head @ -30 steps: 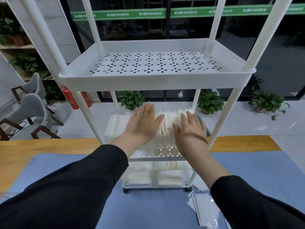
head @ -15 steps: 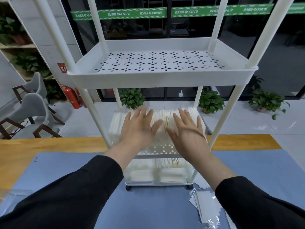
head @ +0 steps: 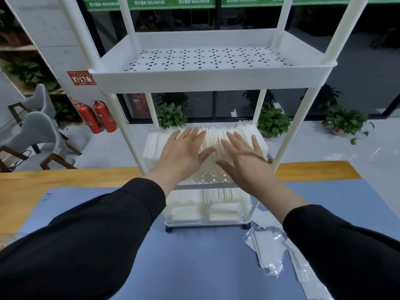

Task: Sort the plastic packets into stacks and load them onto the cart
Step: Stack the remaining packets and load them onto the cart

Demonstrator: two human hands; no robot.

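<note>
Packets (head: 218, 138) stand upright in rows on the middle shelf of the white cart (head: 213, 80), which stands on a blue mat (head: 205, 256) (more packets lie below). Left hand (head: 180, 153) and right hand (head: 245, 161) rest flat on them, fingers spread. Loose packets (head: 267, 250) lie on the mat at right.

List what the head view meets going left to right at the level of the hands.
grey chair → red fire extinguishers → left hand → right hand → potted plant → second potted plant
</note>
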